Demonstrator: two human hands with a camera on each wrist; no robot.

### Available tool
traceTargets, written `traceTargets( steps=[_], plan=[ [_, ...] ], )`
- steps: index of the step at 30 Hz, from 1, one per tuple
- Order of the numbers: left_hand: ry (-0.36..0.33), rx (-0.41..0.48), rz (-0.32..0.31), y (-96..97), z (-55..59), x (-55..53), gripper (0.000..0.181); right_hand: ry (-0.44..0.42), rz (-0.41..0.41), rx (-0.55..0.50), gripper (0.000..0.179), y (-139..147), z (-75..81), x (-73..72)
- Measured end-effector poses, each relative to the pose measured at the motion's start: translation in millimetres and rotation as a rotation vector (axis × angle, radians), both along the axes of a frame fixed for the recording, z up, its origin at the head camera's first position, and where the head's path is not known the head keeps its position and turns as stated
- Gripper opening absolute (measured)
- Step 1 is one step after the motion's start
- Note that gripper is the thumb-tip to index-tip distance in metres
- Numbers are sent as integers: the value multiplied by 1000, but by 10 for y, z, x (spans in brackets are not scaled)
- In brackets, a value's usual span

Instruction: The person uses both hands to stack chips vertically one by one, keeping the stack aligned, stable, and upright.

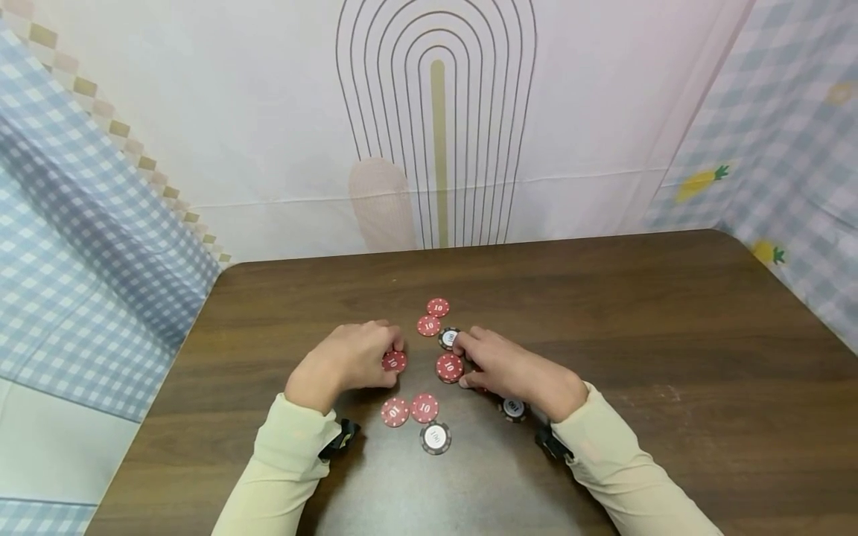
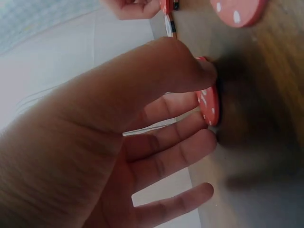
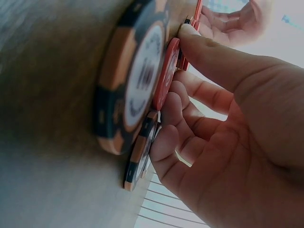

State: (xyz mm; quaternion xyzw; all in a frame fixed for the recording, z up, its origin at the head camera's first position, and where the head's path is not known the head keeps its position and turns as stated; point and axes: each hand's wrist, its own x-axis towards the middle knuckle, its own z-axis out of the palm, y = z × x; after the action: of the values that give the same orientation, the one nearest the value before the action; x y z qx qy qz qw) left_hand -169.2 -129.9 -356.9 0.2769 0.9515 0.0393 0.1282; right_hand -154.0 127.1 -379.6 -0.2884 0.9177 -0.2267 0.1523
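Table in front of you: your left hand pinches a red 10 chip, thumb opposite the fingers. Your right hand has thumb and index at the edge of a red-topped stack; can't tell if you grip it. Index tip at a black 100 chip. Two far red chips beyond. Closer to you: near red pair, plus another black chip just below.

You can read "10" on the red poker chips and "100" on the white-centred black poker chips. In your near red pair, the left chip displays its number inverted.
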Motion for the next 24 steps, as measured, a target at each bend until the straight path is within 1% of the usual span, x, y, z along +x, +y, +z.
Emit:
traceTargets(
  steps=[4,9,12,19,24],
  plan=[
    [31,-4,-17,22,-22,8,37,-8,-4,-1,25,-9,9,3],
    [42,8,-16,47,-31,14,38,-5,-3,-4,25,-4,12,7],
    [48,29,-26,60,-29,25,38,-6,-5,0,25,-8,14,7],
    [112,48,-104,153,-4,69,37,-11,-4,13,25,0,16,4],
    [152,58,-151,227,-20,91,37,-18,-1,26,25,-7,20,1]
  ],
)
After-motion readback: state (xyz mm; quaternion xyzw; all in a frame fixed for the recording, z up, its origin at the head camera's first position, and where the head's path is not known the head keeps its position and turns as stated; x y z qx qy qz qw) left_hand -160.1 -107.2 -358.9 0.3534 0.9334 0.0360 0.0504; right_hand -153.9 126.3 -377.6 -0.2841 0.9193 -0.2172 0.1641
